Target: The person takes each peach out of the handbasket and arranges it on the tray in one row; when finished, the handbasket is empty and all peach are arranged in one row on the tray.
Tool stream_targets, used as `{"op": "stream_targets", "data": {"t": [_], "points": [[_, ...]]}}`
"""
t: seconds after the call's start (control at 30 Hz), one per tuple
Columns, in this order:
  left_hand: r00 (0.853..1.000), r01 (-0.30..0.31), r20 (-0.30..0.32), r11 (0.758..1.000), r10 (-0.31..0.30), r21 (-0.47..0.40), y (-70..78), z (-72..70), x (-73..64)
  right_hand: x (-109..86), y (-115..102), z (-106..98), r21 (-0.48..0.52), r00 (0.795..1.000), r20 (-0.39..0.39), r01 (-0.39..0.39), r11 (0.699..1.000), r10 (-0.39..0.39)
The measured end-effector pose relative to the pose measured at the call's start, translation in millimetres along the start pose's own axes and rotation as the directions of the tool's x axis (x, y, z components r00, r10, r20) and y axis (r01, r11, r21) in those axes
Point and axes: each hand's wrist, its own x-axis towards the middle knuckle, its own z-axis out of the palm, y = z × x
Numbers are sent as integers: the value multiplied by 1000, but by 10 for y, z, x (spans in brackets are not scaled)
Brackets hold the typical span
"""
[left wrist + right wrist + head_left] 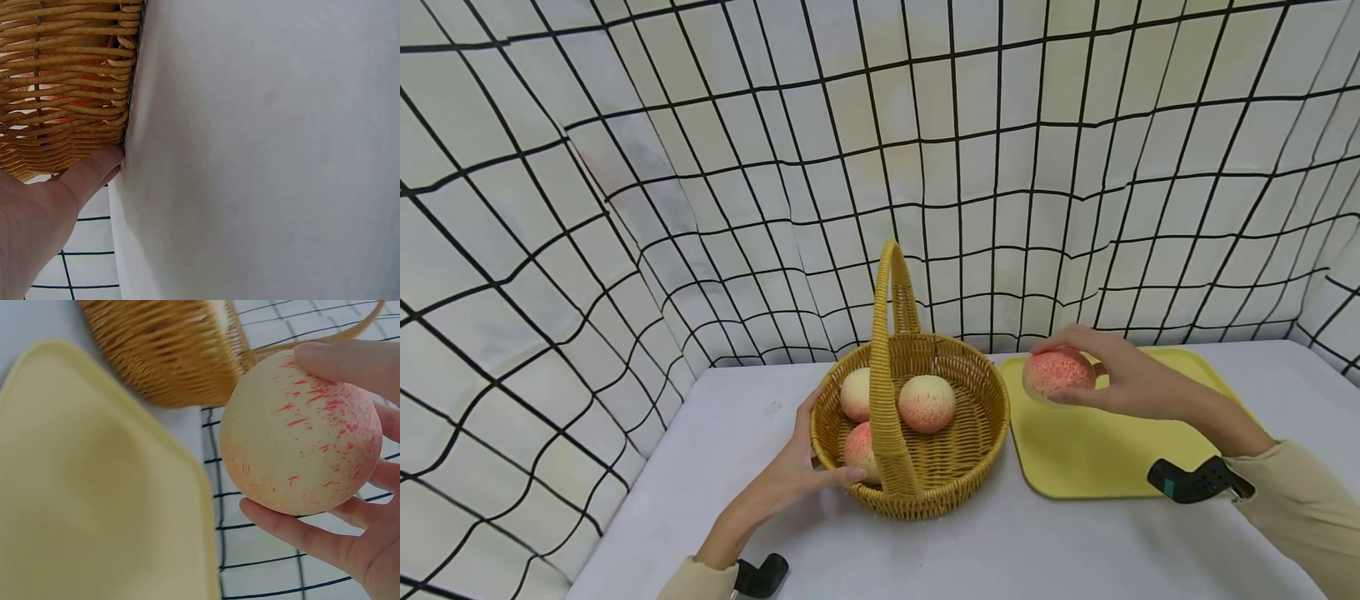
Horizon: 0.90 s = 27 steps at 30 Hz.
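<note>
A wicker basket [951,492] with a tall arched handle stands on the white table and holds several pale-and-red peaches [927,404]. My left hand [790,471] holds the basket at its left side, the thumb lying across the front by the rim and the fingers against the outer wall. In the left wrist view, that hand [37,215] touches the weave low down. My right hand [1123,375] grips another peach [1058,375] between thumb and fingers, above the yellow tray. The right wrist view shows this peach [300,437] close up, its pale side towards the camera.
The yellow tray [1097,462] lies right of the basket, close beside it. Behind the table [737,417] hangs white cloth with a black grid net [955,167], which also runs along the left and right sides.
</note>
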Motion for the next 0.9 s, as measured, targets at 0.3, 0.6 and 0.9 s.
{"op": "stream_targets", "data": {"t": [0.3, 0.6, 0.9], "points": [[1000, 14, -6, 1000, -14, -6, -6, 4, -8, 32, 338, 315, -108, 998, 50, -19, 994, 25], [1000, 7, 4, 1000, -7, -7, 2, 14, 8, 41, 479, 404, -102, 999, 45, -23, 995, 28], [1000, -2, 3, 1000, 2, -9, -1, 14, 8, 78, 522, 391, -106, 998, 50, -22, 994, 27]]}}
